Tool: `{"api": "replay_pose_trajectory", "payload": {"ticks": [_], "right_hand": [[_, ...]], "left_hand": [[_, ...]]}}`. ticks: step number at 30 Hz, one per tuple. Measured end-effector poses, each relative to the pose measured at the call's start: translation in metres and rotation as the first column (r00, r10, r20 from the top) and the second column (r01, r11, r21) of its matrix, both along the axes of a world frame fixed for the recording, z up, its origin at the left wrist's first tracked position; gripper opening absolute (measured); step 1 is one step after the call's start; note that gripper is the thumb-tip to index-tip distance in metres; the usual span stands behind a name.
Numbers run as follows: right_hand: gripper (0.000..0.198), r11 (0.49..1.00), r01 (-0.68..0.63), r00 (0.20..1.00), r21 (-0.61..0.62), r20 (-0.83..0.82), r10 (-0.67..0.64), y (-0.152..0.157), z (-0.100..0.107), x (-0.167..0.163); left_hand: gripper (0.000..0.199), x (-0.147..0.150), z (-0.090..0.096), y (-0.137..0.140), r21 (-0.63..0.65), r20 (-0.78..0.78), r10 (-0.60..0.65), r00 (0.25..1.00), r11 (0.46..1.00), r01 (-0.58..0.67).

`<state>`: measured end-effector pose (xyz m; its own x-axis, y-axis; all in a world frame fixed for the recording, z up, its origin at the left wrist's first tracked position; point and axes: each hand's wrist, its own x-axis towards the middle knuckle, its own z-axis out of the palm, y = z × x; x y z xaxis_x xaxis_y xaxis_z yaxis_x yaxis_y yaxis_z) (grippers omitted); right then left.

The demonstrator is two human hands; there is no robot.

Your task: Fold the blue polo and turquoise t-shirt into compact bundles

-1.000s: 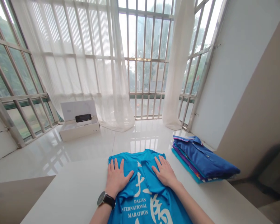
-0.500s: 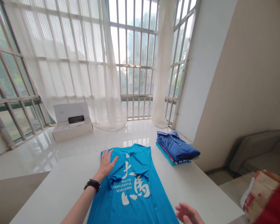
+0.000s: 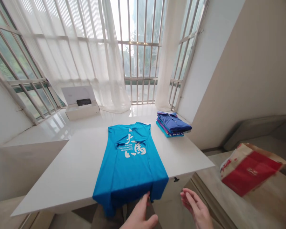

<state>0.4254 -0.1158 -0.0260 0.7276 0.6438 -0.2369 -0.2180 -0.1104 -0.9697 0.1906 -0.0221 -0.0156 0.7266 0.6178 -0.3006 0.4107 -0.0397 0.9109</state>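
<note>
A blue T-shirt (image 3: 131, 168) with white lettering lies on the white table (image 3: 71, 168), its sleeves folded in over the printed side. Its lower end drapes over the table's front edge. My left hand (image 3: 141, 213) is at that hanging hem, fingers reaching toward the cloth and thumb apart; whether the fingertips touch it is hard to see. To the right of the shirt, off the table's edge, my right hand (image 3: 197, 208) hovers with fingers loosely bent and nothing in it.
A stack of folded clothes (image 3: 173, 124) sits right of the shirt. At the back left is an open white box (image 3: 83, 110) with a black phone-like device (image 3: 84, 102). A red and tan paper bag (image 3: 251, 168) stands at the right. Barred windows and curtains rise behind.
My left hand has left the shirt's upper left part and come down to its hem. My right hand stays to the right of the shirt. The view has tilted downward.
</note>
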Motion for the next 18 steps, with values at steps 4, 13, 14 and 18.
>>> {"api": "replay_pose_trajectory", "payload": {"ticks": [4,13,14,18], "right_hand": [[0.054,0.995,-0.096,0.993,-0.007,0.072,0.097,0.011,-0.005,-0.017],[0.061,0.964,-0.262,0.948,-0.053,0.172,0.267,0.028,-0.019,-0.014],[0.061,0.962,-0.265,0.945,-0.063,0.182,0.272,0.028,-0.021,-0.011],[0.059,0.958,-0.267,0.937,-0.106,0.204,0.284,0.029,-0.031,-0.004]], "left_hand": [[0.078,0.035,-0.024,-0.004,0.105,0.053,0.241,0.969,0.964,-0.245],[0.043,0.077,-0.005,0.000,-0.037,0.394,0.316,0.863,0.944,-0.329],[0.045,0.077,-0.007,0.000,-0.099,0.431,0.315,0.846,0.948,-0.303],[0.057,0.073,-0.046,0.003,-0.290,0.279,0.357,0.892,0.916,-0.276]]}}
